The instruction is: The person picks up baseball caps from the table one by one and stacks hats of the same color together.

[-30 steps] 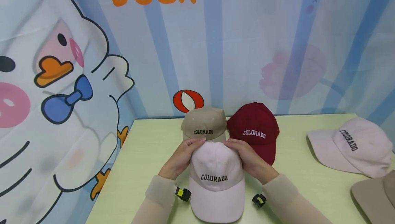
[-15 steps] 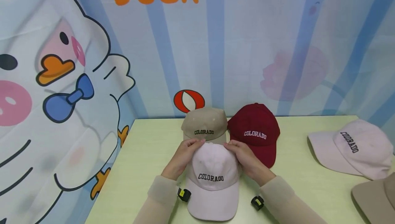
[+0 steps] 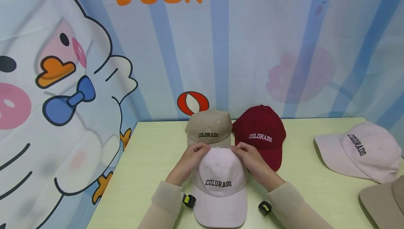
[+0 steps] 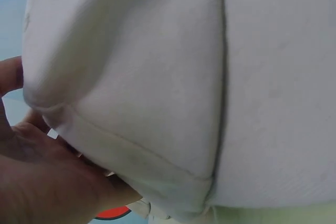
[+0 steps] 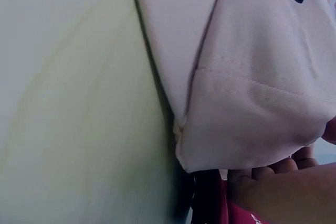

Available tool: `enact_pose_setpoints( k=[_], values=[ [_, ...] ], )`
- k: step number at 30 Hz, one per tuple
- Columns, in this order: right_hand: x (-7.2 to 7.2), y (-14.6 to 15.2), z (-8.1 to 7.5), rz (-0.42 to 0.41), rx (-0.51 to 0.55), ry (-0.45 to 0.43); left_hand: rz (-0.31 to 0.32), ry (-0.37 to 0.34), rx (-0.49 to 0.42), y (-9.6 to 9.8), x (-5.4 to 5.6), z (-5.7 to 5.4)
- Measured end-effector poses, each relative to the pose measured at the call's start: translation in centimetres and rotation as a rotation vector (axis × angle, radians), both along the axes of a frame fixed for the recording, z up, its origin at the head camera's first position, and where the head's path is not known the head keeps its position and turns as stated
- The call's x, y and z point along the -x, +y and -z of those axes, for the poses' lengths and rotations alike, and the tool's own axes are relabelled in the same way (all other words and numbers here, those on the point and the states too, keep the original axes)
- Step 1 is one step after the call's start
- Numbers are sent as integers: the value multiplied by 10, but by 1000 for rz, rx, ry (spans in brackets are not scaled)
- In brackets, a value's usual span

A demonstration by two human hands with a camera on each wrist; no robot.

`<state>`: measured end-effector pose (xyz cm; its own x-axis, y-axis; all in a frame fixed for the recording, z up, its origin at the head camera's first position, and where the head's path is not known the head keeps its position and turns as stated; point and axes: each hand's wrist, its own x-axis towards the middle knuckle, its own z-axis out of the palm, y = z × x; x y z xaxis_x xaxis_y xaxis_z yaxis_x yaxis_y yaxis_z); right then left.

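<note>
A pale pink baseball cap (image 3: pixel 221 173) with dark COLORADO lettering lies at the front middle of the table, brim toward me. My left hand (image 3: pixel 189 160) pinches the far left of its crown between thumb and fingers. On the far right of the crown, my right hand (image 3: pixel 254 162) does the same. In the left wrist view the left hand (image 4: pixel 58 177) curls under the crown's edge. The right wrist view shows the right hand (image 5: pixel 286 187) at the back of the cap, its fingers partly hidden by the fabric.
Behind the held cap sit a beige cap (image 3: pixel 209 125) and a dark red cap (image 3: pixel 260 129). At the right are another pale pink cap (image 3: pixel 372 152) and a brown cap (image 3: pixel 383 202), cut off by the frame. A printed backdrop (image 3: pixel 246 46) stands behind the table (image 3: pixel 151 166).
The held pink cap shifts slightly left, then back right and a little toward me, with both hands on it throughout. The other caps stay in place.
</note>
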<state>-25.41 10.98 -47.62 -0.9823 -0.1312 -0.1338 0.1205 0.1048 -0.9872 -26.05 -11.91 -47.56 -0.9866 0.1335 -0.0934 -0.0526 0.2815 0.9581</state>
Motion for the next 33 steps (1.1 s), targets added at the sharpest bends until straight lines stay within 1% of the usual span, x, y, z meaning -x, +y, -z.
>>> enact_pose_setpoints(
  k=[5,11,14,17,20,24,28,31,33],
  values=[
    [0,4,2,-19,-26,-2,33,11,38,-1,-2,-1],
    [2,6,3,-23,-58,6,71,42,80,-3,-3,-2],
    [1,7,2,-27,-80,12,64,61,120,-3,-4,-4],
    [-1,9,0,-32,-90,21,33,86,175,0,-6,-8],
    [-3,12,-2,-36,-83,32,2,140,218,6,-11,-14],
    [-6,19,-6,-41,-87,55,-25,257,230,15,-19,-25],
    [-10,29,-12,-33,-127,80,-54,348,194,26,-28,-39],
    [-13,40,-17,-29,-153,95,-78,367,149,36,-35,-48],
    [-15,49,-21,-35,-162,104,-78,387,122,44,-40,-53]
  ],
)
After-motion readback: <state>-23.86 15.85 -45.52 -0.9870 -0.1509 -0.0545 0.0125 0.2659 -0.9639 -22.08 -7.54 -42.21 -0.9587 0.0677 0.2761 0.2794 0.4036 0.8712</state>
